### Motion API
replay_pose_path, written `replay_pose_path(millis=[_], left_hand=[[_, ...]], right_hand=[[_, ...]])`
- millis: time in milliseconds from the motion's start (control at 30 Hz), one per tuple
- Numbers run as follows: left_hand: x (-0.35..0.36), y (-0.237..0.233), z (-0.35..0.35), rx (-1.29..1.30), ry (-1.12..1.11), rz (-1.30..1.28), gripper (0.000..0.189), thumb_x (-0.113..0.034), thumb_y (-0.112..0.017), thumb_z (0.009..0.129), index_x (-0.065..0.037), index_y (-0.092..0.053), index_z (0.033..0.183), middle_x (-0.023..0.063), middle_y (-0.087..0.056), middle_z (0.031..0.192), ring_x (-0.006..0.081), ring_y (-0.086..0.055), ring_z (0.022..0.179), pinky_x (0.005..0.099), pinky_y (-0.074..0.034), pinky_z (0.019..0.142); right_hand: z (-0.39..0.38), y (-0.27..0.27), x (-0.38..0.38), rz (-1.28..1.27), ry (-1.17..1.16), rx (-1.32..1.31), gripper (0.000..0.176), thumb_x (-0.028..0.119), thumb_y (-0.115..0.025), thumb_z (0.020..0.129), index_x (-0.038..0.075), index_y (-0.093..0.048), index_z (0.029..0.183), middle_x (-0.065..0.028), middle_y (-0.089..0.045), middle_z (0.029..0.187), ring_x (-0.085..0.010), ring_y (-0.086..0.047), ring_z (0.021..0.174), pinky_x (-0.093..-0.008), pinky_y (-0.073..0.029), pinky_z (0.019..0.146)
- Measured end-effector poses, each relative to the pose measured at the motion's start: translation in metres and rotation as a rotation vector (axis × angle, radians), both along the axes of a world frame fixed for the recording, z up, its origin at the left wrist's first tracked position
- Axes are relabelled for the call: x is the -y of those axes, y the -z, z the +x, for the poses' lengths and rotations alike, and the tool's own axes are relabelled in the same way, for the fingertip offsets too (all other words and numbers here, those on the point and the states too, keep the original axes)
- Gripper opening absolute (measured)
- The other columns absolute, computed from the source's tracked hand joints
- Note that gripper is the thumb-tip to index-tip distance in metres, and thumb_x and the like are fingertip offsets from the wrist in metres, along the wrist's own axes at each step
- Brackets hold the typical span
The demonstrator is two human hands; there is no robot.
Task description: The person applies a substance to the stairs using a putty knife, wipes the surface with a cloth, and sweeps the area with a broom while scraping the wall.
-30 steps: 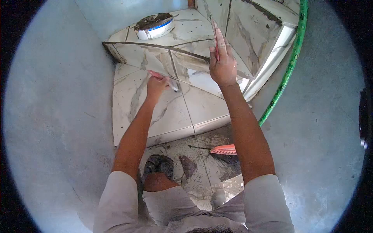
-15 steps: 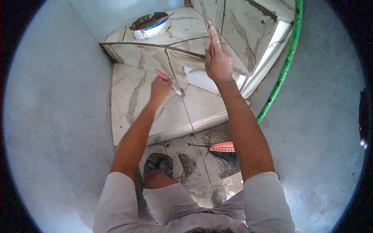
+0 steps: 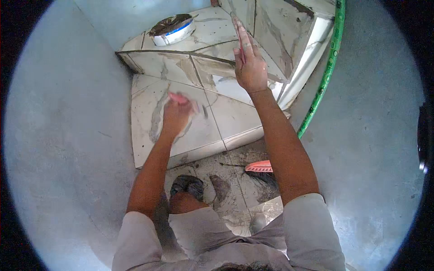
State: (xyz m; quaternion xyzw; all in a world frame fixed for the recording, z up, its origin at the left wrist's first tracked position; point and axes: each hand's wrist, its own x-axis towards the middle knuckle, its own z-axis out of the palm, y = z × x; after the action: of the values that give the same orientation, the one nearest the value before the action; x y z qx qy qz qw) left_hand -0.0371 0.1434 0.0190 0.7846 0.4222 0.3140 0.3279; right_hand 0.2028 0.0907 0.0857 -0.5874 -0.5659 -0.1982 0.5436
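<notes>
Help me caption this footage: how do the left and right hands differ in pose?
The left hand is over the white tiled lower step, while the right hand is nearer the upper tiles. The left hand curls around a pink-handled tool; the right hand extends its fingers along a thin pink-edged tool. The left hand looks blurred, the right hand sharper. Both are bare.

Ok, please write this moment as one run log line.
left hand: pink-handled tool, blurred, over marbled tile step | right hand: thin pink tool | white blue-banded tub: dark paste, on upper ledge
</notes>
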Motion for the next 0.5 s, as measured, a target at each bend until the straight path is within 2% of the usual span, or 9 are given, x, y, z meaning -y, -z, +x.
replay_pose_path(millis=[67, 167, 200, 267, 333, 400, 433, 500], left_hand=[[-0.041, 0.018, 0.015, 0.143, -0.073, 0.126, 0.014, -0.014, -0.060, 0.077, -0.001, -0.055, 0.078, 0.0154, -0.060, 0.066, 0.0283, -0.064, 0.066, 0.0387, -0.049, 0.060], [-0.070, 0.067, 0.029, 0.119, -0.083, 0.198, 0.015, -0.014, -0.061, 0.076, 0.000, -0.055, 0.078, 0.0170, -0.061, 0.067, 0.0303, -0.064, 0.068, 0.0383, -0.049, 0.060], [-0.059, 0.066, 0.032, 0.122, -0.084, 0.196, 0.015, -0.014, -0.061, 0.076, 0.000, -0.055, 0.078, 0.0170, -0.061, 0.067, 0.0303, -0.064, 0.068, 0.0383, -0.049, 0.060], [-0.010, 0.053, 0.036, -0.094, -0.025, 0.283, 0.015, -0.015, -0.060, 0.077, 0.000, -0.056, 0.077, 0.0185, -0.062, 0.069, 0.0322, -0.064, 0.069, 0.0392, -0.048, 0.059], [0.050, 0.035, 0.029, -0.219, 0.132, 0.179, 0.015, -0.014, -0.059, 0.078, 0.000, -0.055, 0.080, 0.0191, -0.061, 0.070, 0.0344, -0.063, 0.069, 0.0410, -0.048, 0.059], [0.102, 0.014, 0.013, -0.226, 0.270, 0.082, 0.012, -0.012, -0.058, 0.080, -0.001, -0.053, 0.080, 0.0178, -0.059, 0.069, 0.0343, -0.061, 0.067, 0.0401, -0.048, 0.061], [0.116, 0.026, -0.001, -0.109, 0.393, -0.195, 0.016, -0.017, -0.058, 0.081, -0.001, -0.053, 0.084, 0.0182, -0.059, 0.074, 0.0348, -0.061, 0.069, 0.0405, -0.048, 0.063], [0.130, -0.001, -0.006, -0.131, 0.471, -0.146, 0.021, -0.021, -0.058, 0.083, -0.002, -0.052, 0.088, 0.0187, -0.059, 0.077, 0.0358, -0.060, 0.072, 0.0436, -0.047, 0.065]], right_hand=[[0.002, 0.001, -0.004, 0.022, -0.002, 0.029, 0.059, 0.017, -0.053, 0.087, 0.019, -0.028, 0.141, -0.0169, -0.044, 0.134, -0.0372, -0.054, 0.109, -0.0430, -0.050, 0.084], [0.003, 0.002, -0.005, 0.028, -0.013, 0.048, 0.059, 0.016, -0.053, 0.087, 0.017, -0.028, 0.141, -0.0163, -0.044, 0.134, -0.0366, -0.053, 0.111, -0.0434, -0.049, 0.085], [0.003, 0.002, -0.004, 0.026, -0.014, 0.051, 0.059, 0.016, -0.053, 0.087, 0.017, -0.028, 0.141, -0.0163, -0.044, 0.134, -0.0366, -0.053, 0.111, -0.0434, -0.049, 0.085], [0.003, 0.001, -0.003, 0.019, -0.028, 0.036, 0.060, 0.015, -0.053, 0.087, 0.016, -0.028, 0.141, -0.0171, -0.044, 0.134, -0.0372, -0.052, 0.111, -0.0439, -0.049, 0.086], [0.004, 0.002, -0.003, 0.032, -0.025, 0.045, 0.060, 0.015, -0.053, 0.087, 0.016, -0.028, 0.141, -0.0173, -0.044, 0.134, -0.0374, -0.052, 0.111, -0.0438, -0.049, 0.086], [0.002, 0.001, -0.004, 0.054, -0.025, 0.052, 0.060, 0.015, -0.053, 0.087, 0.016, -0.028, 0.141, -0.0176, -0.044, 0.133, -0.0376, -0.052, 0.111, -0.0437, -0.049, 0.087], [0.002, 0.000, -0.003, 0.029, -0.024, 0.033, 0.060, 0.015, -0.053, 0.087, 0.017, -0.028, 0.141, -0.0175, -0.044, 0.133, -0.0376, -0.052, 0.111, -0.0433, -0.049, 0.087], [0.003, -0.001, -0.003, 0.006, -0.023, 0.015, 0.060, 0.015, -0.053, 0.087, 0.017, -0.027, 0.141, -0.0174, -0.045, 0.133, -0.0376, -0.052, 0.111, -0.0429, -0.048, 0.087]])
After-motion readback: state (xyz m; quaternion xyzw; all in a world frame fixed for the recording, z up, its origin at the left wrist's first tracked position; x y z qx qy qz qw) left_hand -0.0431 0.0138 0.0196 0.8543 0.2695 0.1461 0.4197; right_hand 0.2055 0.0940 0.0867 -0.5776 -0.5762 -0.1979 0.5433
